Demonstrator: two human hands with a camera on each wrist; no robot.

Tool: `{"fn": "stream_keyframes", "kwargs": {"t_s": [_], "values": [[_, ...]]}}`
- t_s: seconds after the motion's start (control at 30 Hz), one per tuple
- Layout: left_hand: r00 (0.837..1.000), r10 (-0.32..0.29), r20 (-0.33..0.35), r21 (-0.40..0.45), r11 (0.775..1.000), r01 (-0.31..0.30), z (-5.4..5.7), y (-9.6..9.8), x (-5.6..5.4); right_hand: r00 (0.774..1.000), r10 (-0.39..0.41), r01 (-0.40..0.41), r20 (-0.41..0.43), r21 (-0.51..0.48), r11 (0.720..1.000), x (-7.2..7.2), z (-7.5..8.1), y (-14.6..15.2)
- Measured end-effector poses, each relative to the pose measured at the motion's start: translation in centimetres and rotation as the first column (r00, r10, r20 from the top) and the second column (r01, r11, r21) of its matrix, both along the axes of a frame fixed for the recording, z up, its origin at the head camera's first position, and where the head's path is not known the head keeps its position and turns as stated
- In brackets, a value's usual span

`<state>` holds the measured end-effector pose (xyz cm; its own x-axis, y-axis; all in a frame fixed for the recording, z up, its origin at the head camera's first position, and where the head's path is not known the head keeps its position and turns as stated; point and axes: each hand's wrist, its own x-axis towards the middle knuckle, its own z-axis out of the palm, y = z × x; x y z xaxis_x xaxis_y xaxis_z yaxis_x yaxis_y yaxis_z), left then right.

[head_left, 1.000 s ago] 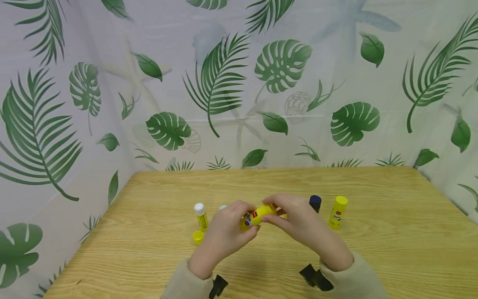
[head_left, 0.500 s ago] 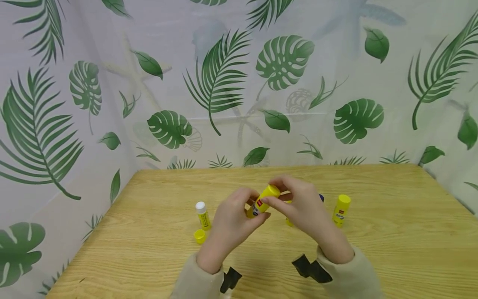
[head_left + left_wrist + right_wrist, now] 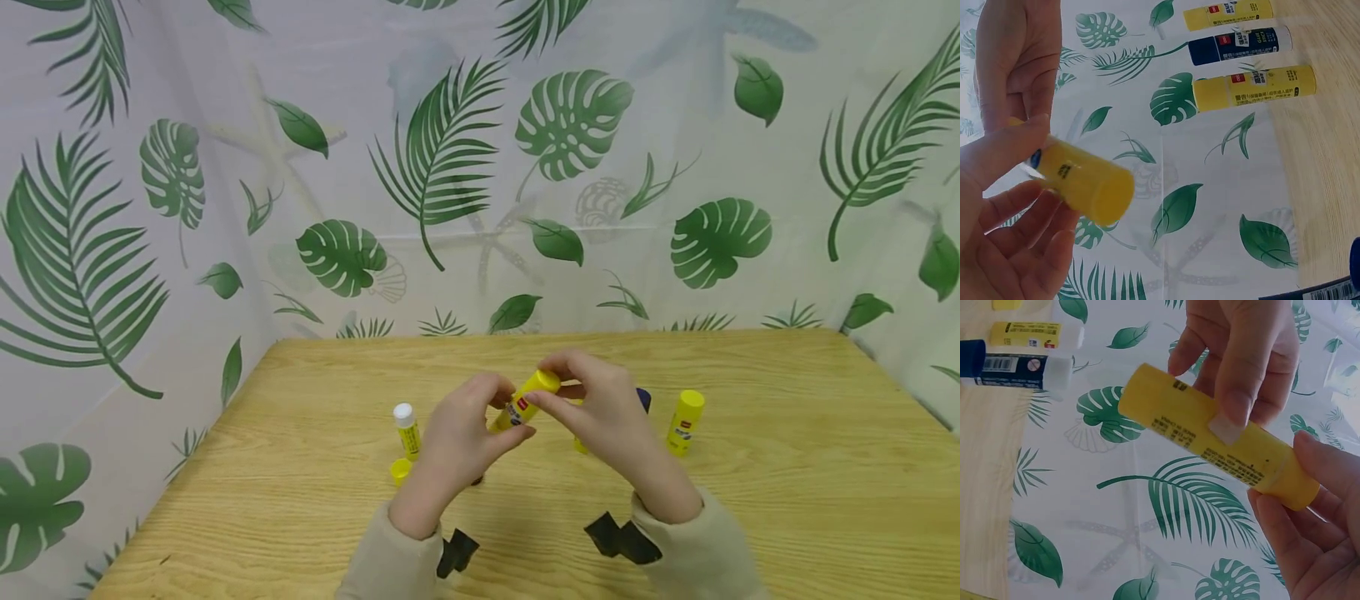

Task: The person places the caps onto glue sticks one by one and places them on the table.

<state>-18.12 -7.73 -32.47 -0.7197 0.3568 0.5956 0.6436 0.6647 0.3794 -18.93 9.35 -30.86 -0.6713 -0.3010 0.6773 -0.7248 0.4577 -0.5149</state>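
Observation:
Both hands hold one yellow glue stick (image 3: pixel 527 402) above the table, its yellow cap end tilted up to the right in the head view. My left hand (image 3: pixel 461 433) grips the lower body between thumb and fingers. At the cap end, my right hand (image 3: pixel 611 412) pinches with thumb and fingers. The right wrist view shows the printed back of the glue stick (image 3: pixel 1197 431), with the left thumb on a small pale patch. In the left wrist view its plain bottom end points towards the camera. The cap appears to be on.
Left on the table (image 3: pixel 247 500) stand an uncapped yellow glue stick (image 3: pixel 407 432) with white top and a loose yellow cap (image 3: pixel 401 472). An uncapped navy glue stick (image 3: pixel 1013 370) stands nearby. Rightward are a yellow glue stick (image 3: pixel 684 423), a navy one (image 3: pixel 1241 45) and another yellow one (image 3: pixel 1257 86).
Since a second ago both hands have risen slightly and the glue stick has tipped steeper, cap end up. Over the last half second the left hand has shifted slightly left.

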Motion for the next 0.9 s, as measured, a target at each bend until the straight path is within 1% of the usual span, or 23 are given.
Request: {"fn": "stream_keyframes", "kwargs": {"t_s": [0.07,0.17,0.27,0.47,0.7,0.9], "values": [[1.0,0.029,0.009,-0.034,0.999,-0.029,0.0,-0.2,-0.2,1.0,-0.012,0.012,0.0,0.008,1.0,-0.3,-0.3,0.0],[0.998,0.053,0.026,-0.07,0.996,-0.051,-0.1,-0.4,-0.3,0.999,-0.036,0.036,0.012,0.026,0.999,-0.9,-0.9,-0.1],[0.997,0.061,0.044,-0.084,0.995,-0.057,-0.2,-0.6,-0.5,0.998,-0.059,0.058,0.023,0.041,0.997,-1.7,-1.7,-0.3],[0.995,0.074,0.07,-0.095,0.993,-0.067,-0.2,-0.7,-0.6,0.996,-0.083,0.082,0.006,0.098,0.992,-3.0,-3.2,-0.8],[0.996,0.081,0.045,-0.11,0.991,-0.075,-0.2,-0.8,-0.6,0.991,-0.109,0.094,0.075,0.177,0.98,-3.9,-4.7,-1.1],[0.996,0.083,0.045,-0.117,0.99,-0.077,-0.2,-0.8,-0.5,0.985,-0.13,0.099,0.115,0.242,0.965,-4.4,-5.6,-1.2]]}}
